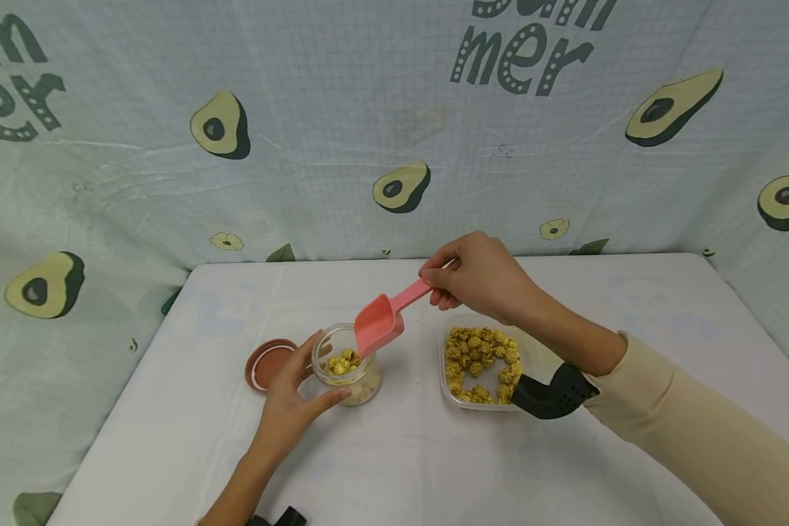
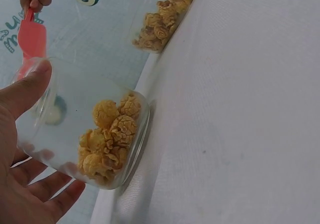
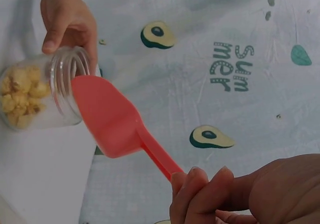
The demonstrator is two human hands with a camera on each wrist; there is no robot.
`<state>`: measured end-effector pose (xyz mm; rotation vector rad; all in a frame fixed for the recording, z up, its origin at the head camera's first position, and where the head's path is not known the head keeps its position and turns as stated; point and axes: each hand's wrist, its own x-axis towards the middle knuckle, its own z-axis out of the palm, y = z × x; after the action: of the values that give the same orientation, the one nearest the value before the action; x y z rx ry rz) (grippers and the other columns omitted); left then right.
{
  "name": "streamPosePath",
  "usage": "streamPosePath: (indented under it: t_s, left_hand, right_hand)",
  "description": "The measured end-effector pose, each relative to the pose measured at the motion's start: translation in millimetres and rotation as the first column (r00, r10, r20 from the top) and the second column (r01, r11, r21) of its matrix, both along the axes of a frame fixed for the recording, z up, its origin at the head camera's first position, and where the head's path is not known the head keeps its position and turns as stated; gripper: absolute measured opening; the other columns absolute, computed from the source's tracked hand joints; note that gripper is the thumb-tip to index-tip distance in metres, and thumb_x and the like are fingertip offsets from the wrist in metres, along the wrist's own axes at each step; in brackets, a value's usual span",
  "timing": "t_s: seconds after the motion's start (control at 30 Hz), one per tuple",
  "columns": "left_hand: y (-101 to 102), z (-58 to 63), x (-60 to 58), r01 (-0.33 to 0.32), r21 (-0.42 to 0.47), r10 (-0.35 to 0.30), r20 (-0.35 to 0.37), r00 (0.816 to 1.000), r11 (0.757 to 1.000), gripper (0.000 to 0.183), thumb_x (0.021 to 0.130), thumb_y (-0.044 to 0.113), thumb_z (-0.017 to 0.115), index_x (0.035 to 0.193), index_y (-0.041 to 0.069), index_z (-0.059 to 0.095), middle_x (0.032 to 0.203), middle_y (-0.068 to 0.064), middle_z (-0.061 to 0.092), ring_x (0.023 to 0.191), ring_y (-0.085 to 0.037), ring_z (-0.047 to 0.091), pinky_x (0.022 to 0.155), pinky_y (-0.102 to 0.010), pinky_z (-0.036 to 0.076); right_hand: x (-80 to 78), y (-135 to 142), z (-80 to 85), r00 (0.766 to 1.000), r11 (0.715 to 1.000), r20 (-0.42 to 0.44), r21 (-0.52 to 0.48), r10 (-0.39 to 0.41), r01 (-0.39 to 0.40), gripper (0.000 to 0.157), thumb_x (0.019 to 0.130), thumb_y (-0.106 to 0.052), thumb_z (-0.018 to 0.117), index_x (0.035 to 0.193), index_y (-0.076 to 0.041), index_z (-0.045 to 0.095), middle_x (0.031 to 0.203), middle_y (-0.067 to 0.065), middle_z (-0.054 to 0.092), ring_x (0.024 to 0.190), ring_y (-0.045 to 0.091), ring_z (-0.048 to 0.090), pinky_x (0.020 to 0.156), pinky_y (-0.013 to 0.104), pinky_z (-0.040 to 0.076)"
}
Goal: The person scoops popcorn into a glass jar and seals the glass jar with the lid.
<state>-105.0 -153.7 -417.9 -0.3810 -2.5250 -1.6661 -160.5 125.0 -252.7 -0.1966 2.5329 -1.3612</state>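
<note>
A glass jar (image 1: 361, 385) with popcorn (image 2: 112, 139) in its lower part stands on the table. My left hand (image 1: 294, 391) holds it round the side, thumb near the rim and fingers across from it. My right hand (image 1: 480, 277) pinches the handle of a pink scoop (image 1: 378, 325), which tilts down toward the jar. The scoop's front edge overlaps the jar's mouth in the head view, and no popcorn shows on the scoop. In the right wrist view the scoop (image 3: 112, 119) hides part of the jar's opening.
A clear plastic container (image 1: 444, 369) of popcorn stands to the right, under my right forearm. The reddish-brown lid (image 1: 267, 365) lies left of the jar, behind my left hand. A white cloth covers the table (image 1: 394, 467), and a curtain printed with avocados (image 1: 329, 109) hangs behind it.
</note>
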Motion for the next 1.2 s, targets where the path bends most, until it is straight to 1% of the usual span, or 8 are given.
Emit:
streamPosePath:
  t_s: [0.23, 0.57, 0.67, 0.77, 0.97, 1.1, 1.17, 1.2]
  left_hand:
    - [0.5, 0.3, 1.3, 0.006, 0.014, -0.006, 0.002, 1.000, 1.000, 0.086, 0.072, 0.017, 0.085, 0.145, 0.016, 0.041, 0.137, -0.008, 0.052, 0.123, -0.023, 0.050, 0.098, -0.015, 0.037]
    - [0.1, 0.1, 3.3, -0.004, 0.021, 0.004, 0.010, 1.000, 1.000, 0.089, 0.073, 0.015, 0.084, 0.148, 0.009, 0.035, 0.143, -0.007, 0.045, 0.125, -0.027, 0.047, 0.099, -0.011, 0.034]
    - [1.7, 1.7, 5.5, -0.002, 0.041, 0.003, -0.028, 1.000, 0.999, 0.089, 0.073, 0.010, 0.084, 0.147, 0.006, 0.035, 0.144, -0.008, 0.044, 0.126, -0.025, 0.046, 0.100, -0.012, 0.035]
    - [3.6, 4.6, 7.7, -0.006, 0.059, 0.012, -0.088, 0.996, 0.998, 0.088, 0.072, 0.005, 0.084, 0.147, 0.011, 0.037, 0.144, -0.008, 0.044, 0.128, -0.021, 0.044, 0.103, -0.019, 0.037]
    - [7.1, 14.1, 13.0, -0.080, 0.010, 0.081, -0.165, 0.983, 0.997, 0.089, 0.072, 0.005, 0.084, 0.147, 0.021, 0.039, 0.143, -0.004, 0.044, 0.126, -0.022, 0.047, 0.104, -0.032, 0.039]
    - [11.0, 20.0, 16.6, -0.113, -0.008, 0.109, -0.195, 0.975, 0.994, 0.091, 0.070, 0.003, 0.085, 0.146, 0.019, 0.039, 0.146, 0.001, 0.040, 0.127, -0.021, 0.044, 0.104, -0.027, 0.038]
    - [14.0, 23.5, 19.1, -0.125, -0.015, 0.117, -0.242, 0.963, 0.992, 0.090, 0.068, 0.001, 0.086, 0.145, 0.015, 0.042, 0.146, -0.001, 0.040, 0.128, -0.017, 0.042, 0.104, -0.021, 0.037]
    - [15.9, 25.8, 20.2, -0.127, -0.005, 0.120, -0.287, 0.950, 0.992, 0.089, 0.066, -0.001, 0.086, 0.144, 0.012, 0.044, 0.145, -0.003, 0.042, 0.128, -0.016, 0.042, 0.104, -0.020, 0.036]
  right_hand:
    - [2.0, 2.2, -3.1, 0.999, 0.999, 0.041, -0.019, -0.034, 0.035, 0.018, 0.094, -0.011, 0.062, 0.106, 0.001, 0.067, 0.075, 0.010, 0.069, 0.064, 0.019, 0.068, 0.063, 0.027, 0.058]
    - [10.2, 13.3, -24.6, 0.987, 0.971, 0.119, -0.201, -0.104, 0.127, 0.022, 0.094, -0.016, 0.063, 0.108, 0.001, 0.065, 0.082, 0.012, 0.071, 0.070, 0.022, 0.070, 0.072, 0.030, 0.058]
    - [15.4, 22.7, -32.0, 0.987, 0.964, 0.109, -0.224, -0.119, 0.141, 0.025, 0.094, -0.018, 0.063, 0.110, 0.000, 0.065, 0.085, 0.012, 0.071, 0.073, 0.022, 0.070, 0.074, 0.031, 0.058]
    - [22.2, 37.9, -37.0, 0.986, 0.964, 0.092, -0.216, -0.137, 0.154, 0.028, 0.094, -0.022, 0.063, 0.112, 0.000, 0.065, 0.087, 0.011, 0.071, 0.076, 0.023, 0.069, 0.073, 0.031, 0.058]
    - [39.3, 76.0, -40.3, 0.985, 0.966, 0.055, -0.191, -0.164, 0.171, 0.034, 0.095, -0.026, 0.062, 0.115, 0.001, 0.063, 0.091, 0.012, 0.071, 0.081, 0.026, 0.070, 0.075, 0.029, 0.057]
    - [49.4, 98.5, -41.3, 0.982, 0.969, 0.028, -0.159, -0.188, 0.190, 0.040, 0.094, -0.032, 0.063, 0.116, 0.001, 0.063, 0.092, 0.010, 0.072, 0.080, 0.022, 0.070, 0.077, 0.027, 0.056]
    - [53.6, 108.4, -41.6, 0.980, 0.970, 0.007, -0.137, -0.200, 0.199, 0.042, 0.094, -0.034, 0.063, 0.117, 0.001, 0.063, 0.092, 0.009, 0.072, 0.078, 0.021, 0.070, 0.077, 0.026, 0.056]
    - [55.6, 113.0, -41.7, 0.978, 0.972, -0.005, -0.116, -0.207, 0.205, 0.043, 0.093, -0.036, 0.062, 0.116, 0.000, 0.063, 0.091, 0.008, 0.072, 0.077, 0.020, 0.070, 0.076, 0.026, 0.056]
